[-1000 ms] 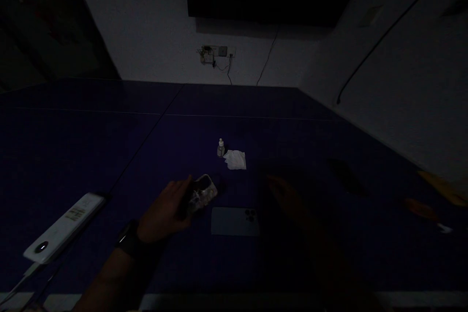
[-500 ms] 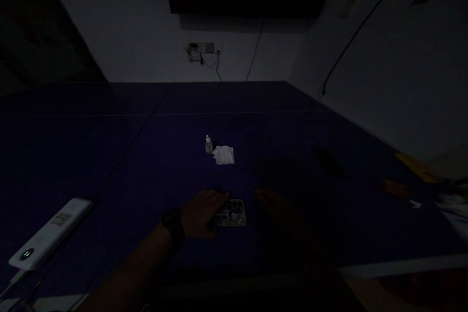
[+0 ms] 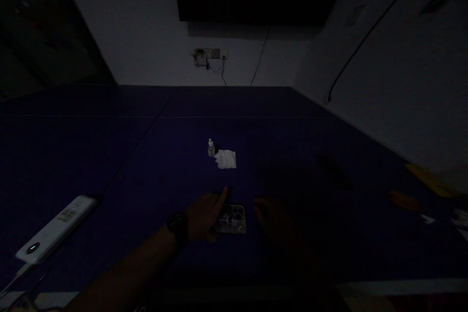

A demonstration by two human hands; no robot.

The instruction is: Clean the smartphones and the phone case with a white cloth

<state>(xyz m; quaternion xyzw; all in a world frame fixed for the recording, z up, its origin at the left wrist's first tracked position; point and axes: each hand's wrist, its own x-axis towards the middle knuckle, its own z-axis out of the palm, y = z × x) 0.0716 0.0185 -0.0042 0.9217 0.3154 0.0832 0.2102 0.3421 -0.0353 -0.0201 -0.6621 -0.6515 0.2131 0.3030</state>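
Observation:
A small rectangular case point(image 3: 238, 224) with round wells and pale, speckled bits lies on the dark blue table. The dim light hides what exactly it is. Against its left side rests my left hand point(image 3: 204, 214), index finger stretched forward past the far edge and thumb low by the near left corner. That hand covers part of the case's left end and wears a dark watch point(image 3: 178, 226). My right hand point(image 3: 274, 219) is in deep shadow just right of the case, apart from it, with thumb and fingers loosely parted and nothing visible in them.
Beyond the case stand a small dropper bottle point(image 3: 211, 148) and a white tissue point(image 3: 226, 159). A white power bank point(image 3: 54, 229) with a cable lies left. Far right are a dark flat object point(image 3: 334, 171) and yellow-orange items point(image 3: 404, 201). Sockets point(image 3: 212, 53) are on the back wall.
My left hand has drawn slightly off the case's top, its index finger now stretching forward. My right thumb and fingers look more curled. The whole view has shifted a little.

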